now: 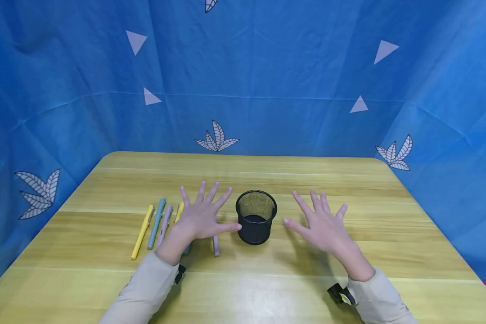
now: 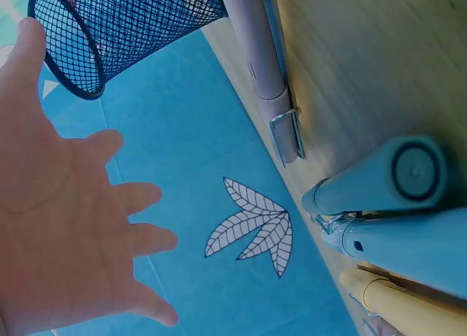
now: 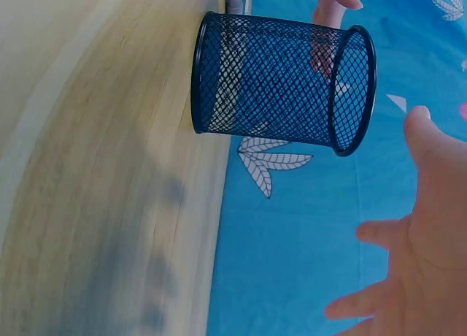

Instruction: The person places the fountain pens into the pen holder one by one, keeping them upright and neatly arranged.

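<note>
A black mesh pen holder (image 1: 255, 233) stands upright mid-table, with no pens in it. My left hand (image 1: 197, 219), fingers spread straight, hovers above the pens left of the holder. Its thumb tip overlaps the holder's edge in the head view; whether they touch I cannot tell. To the holder's right, my right hand (image 1: 327, 230) is held above the table, fingers spread, holding nothing. On the left lie a yellow pen (image 1: 142, 232), a blue pen (image 1: 156, 224) and a purple pen (image 1: 164, 225). Another yellow pen (image 1: 180, 211) and a purple pen (image 1: 216, 246) are partly hidden by the left hand.
The wooden table (image 1: 267, 292) has rounded far corners. A blue cloth (image 1: 267, 54) with white leaves and triangles hangs behind it and along both sides. Small black devices sit at the left wrist (image 1: 180, 273) and at the right wrist (image 1: 340, 294).
</note>
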Demonstrator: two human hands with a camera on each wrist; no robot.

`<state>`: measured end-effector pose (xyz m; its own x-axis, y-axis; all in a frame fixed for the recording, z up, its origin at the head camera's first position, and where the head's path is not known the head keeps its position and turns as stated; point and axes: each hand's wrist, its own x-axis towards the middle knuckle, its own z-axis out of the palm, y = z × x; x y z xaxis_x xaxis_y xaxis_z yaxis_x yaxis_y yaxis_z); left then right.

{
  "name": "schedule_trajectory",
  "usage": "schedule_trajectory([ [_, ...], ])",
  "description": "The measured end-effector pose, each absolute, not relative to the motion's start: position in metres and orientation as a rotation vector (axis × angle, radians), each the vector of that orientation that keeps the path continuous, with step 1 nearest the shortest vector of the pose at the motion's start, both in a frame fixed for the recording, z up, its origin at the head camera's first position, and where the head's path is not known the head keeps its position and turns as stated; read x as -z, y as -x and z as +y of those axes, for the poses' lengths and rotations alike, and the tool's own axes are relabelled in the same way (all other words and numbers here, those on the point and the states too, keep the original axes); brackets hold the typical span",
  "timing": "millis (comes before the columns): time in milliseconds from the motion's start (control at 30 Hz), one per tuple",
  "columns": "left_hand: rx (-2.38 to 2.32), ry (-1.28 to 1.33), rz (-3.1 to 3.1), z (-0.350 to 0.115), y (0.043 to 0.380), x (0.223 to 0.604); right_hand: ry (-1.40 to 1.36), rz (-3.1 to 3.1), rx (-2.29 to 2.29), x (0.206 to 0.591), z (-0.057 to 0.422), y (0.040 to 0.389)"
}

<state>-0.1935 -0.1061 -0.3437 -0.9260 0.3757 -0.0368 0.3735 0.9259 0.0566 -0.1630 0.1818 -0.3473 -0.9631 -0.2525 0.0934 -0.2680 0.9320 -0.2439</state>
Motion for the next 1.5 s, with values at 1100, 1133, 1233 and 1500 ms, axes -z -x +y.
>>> schedule_trajectory([
  [1100,-0.299,-0.774,3.141,-0.118,0.200,0.341,-0.548,-2.710,-0.975,0.350,0.183,0.177],
  [1133,-0.302,-0.777,3.146,-0.118,0.200,0.341,-0.557,-2.689,-1.018,0.350,0.183,0.178],
  [1233,-0.309,-0.783,3.157,-0.119,0.200,0.342,-0.581,-2.633,-1.129,0.352,0.181,0.180],
  [1500,-0.345,-0.833,3.197,-0.121,0.200,0.344,-0.588,-2.547,-1.522,0.351,0.174,0.183],
])
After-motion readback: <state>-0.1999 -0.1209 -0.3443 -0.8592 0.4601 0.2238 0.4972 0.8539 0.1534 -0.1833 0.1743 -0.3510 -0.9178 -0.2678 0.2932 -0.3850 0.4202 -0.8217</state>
